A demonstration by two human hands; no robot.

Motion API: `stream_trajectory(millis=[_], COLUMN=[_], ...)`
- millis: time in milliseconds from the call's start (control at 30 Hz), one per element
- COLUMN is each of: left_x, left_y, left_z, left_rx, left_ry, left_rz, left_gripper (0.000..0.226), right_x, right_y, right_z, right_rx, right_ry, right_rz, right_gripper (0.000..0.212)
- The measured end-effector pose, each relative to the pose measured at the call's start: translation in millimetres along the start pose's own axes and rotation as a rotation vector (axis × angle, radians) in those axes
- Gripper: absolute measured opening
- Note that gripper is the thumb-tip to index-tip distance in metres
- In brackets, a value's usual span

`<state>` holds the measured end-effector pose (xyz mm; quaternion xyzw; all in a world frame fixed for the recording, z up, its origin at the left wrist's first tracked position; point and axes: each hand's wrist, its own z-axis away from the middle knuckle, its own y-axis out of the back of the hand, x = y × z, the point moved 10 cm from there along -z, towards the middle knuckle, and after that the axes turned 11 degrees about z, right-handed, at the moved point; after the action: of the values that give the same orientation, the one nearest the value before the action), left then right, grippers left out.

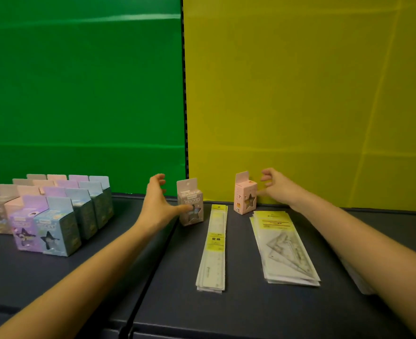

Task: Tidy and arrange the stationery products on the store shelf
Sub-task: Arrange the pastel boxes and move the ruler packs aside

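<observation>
Left hand (156, 199): fingers spread, released, thumb at the grey box (190, 204), which stands far centre on the shelf (238, 311). Right hand (276, 187): fingers loosely bent (grasping nothing), just right of the upright pink box (244, 195). Ruler pack (213, 248) and set-square pack (285, 248) lie nearer. Box rows (50, 216) stand left.

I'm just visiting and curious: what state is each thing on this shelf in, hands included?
grey box: upright, alone
pink box: upright, alone
box rows: upright, lined up
rulers: flat, stacked
set squares: flat, stack fanned
left hand: open, beside grey box
right hand: open, beside pink box
</observation>
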<state>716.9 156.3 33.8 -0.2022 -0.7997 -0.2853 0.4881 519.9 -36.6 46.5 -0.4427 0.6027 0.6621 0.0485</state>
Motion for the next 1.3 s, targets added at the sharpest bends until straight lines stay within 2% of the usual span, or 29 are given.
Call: stream_trajectory(millis=[100, 200, 300, 400, 467, 667, 967, 1133, 1300], left_x=[-14.4, -16.8, -14.9, -7.0, 4.0, 47.9, 57.1, 33.8, 0.8], left_y=[-11.2, -18.3, -22.9, -17.0, -3.0, 80.0, 223.7, 290.9, 345.5], left_z=[-10.4, -14.3, -14.0, -8.9, -3.8, 24.8, 96.6, 114.0, 113.3], left_rx=[-0.085, -0.107, -0.088, -0.040, 0.000, 0.168, 0.320, 0.326, 0.265], left_ry=[0.101, 0.124, 0.123, 0.056, -0.003, -0.142, -0.107, -0.085, -0.043], left_rz=[0.066, 0.067, 0.064, 0.059, 0.067, -0.002, -0.077, -0.081, -0.065], left_gripper=[0.102, 0.081, 0.054, 0.047, 0.046, 0.036, 0.028, 0.029, 0.029], right_x=[1.7, -0.4, -0.1, -3.2, -10.1, -70.1, -181.7, -236.1, -285.2], right_y=[-15.0, -27.1, -31.6, -30.6, -28.0, -0.1, -47.5, -87.2, -130.2], right_z=[-21.3, -31.8, -36.4, -36.6, -33.7, -6.5, 67.3, 109.1, 139.2], right_rx=[-0.122, -0.208, -0.243, -0.224, -0.198, -0.060, -0.182, -0.197, -0.213], right_ry=[0.032, 0.079, 0.125, 0.188, 0.240, 0.442, 0.643, 0.702, 0.708], right_rz=[0.094, 0.052, 0.046, 0.077, 0.094, 0.038, -0.107, -0.124, -0.167], right_gripper=[0.082, 0.081, 0.074, 0.055, 0.052, 0.054, 0.044, 0.044, 0.039])
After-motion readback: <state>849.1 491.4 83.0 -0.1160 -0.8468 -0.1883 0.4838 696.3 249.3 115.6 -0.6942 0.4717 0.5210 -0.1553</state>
